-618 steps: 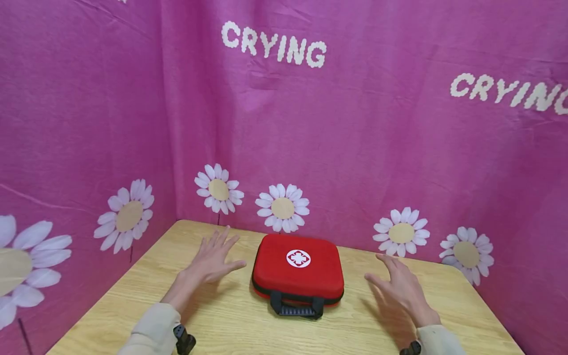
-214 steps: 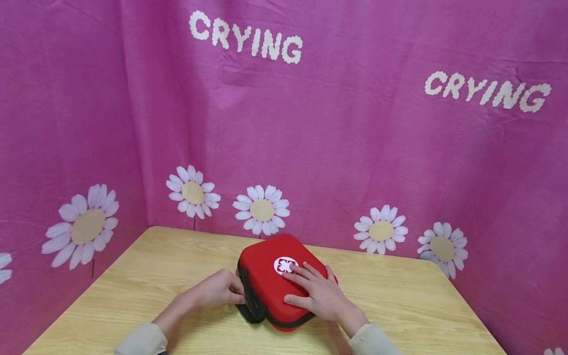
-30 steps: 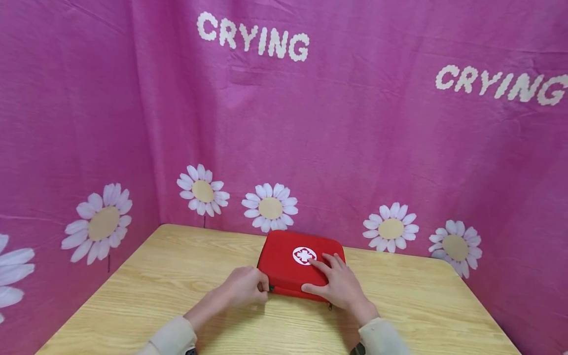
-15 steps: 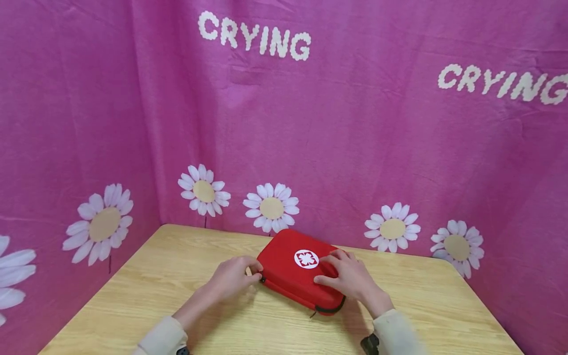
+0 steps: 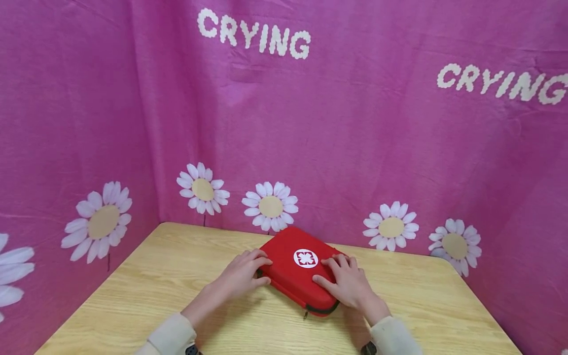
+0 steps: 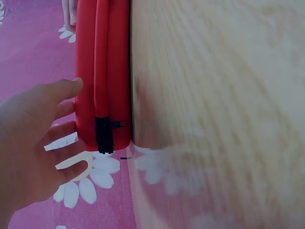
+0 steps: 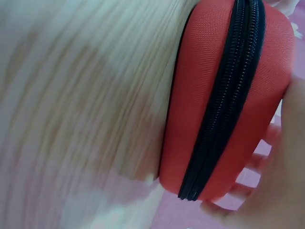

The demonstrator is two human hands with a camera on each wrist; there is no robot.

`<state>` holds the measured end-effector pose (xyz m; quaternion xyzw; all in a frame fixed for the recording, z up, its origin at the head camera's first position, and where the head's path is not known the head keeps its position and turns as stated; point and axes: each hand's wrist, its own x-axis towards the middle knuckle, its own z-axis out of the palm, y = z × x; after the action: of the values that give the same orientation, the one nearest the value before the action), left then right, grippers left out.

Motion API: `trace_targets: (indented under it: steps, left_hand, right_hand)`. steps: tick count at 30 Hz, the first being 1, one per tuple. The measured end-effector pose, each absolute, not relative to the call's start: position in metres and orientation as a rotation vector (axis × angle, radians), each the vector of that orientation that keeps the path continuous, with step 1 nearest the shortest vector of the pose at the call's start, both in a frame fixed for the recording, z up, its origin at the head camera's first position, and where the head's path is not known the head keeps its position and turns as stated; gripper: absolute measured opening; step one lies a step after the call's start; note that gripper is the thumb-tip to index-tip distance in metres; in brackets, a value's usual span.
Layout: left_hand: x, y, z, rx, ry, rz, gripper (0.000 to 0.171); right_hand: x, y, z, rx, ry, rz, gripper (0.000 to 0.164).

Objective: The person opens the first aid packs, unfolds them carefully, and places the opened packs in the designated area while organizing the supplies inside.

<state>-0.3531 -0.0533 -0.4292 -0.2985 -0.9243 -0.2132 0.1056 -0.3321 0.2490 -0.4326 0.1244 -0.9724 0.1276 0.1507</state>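
A red first-aid case (image 5: 293, 281) with a white cross badge (image 5: 305, 258) lies flat on the wooden table, turned at an angle. My left hand (image 5: 237, 276) touches its left corner, fingertips on the lid's edge and thumb by the side. In the left wrist view, a zip pull (image 6: 119, 124) hangs at the end of the black zip tape, near that hand. My right hand (image 5: 350, 283) rests on the lid's right part with loosely bent fingers. The right wrist view shows two rows of zip teeth (image 7: 224, 105) side by side. The case's handle is hidden.
The light wooden table (image 5: 186, 251) carries the case near its back edge. A pink curtain (image 5: 333, 148) with daisies and lettering stands behind and at the sides. Small wrist cameras (image 5: 192, 349) sit at the cuffs.
The case, handle first at the front, has been turned round. In the last second it swung further, right end nearer me. My left fingers, earlier pinching at the left corner, have spread.
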Motion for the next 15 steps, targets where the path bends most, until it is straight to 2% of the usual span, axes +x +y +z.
trace_targets:
  steps: [6, 9, 12, 15]
  left_hand:
    - [-0.359, -0.058, -0.428, -0.876, -2.772, -0.686, 0.051]
    - [-0.362, -0.058, -0.428, -0.814, -2.805, -0.721, 0.057]
    - [-0.358, -0.053, -0.428, -0.746, -2.809, -0.749, 0.065]
    - [-0.351, -0.040, -0.429, -0.744, -2.789, -0.710, 0.069]
  right_hand:
    - [-0.321, 0.243, -0.428, 0.349, -2.799, 0.343, 0.058]
    - [-0.316, 0.245, -0.421, 0.435, -2.775, 0.354, 0.051]
    - [-0.315, 0.250, -0.417, 0.506, -2.739, 0.471, 0.041]
    - [-0.317, 0.259, -0.420, 0.470, -2.750, 0.674, 0.045]
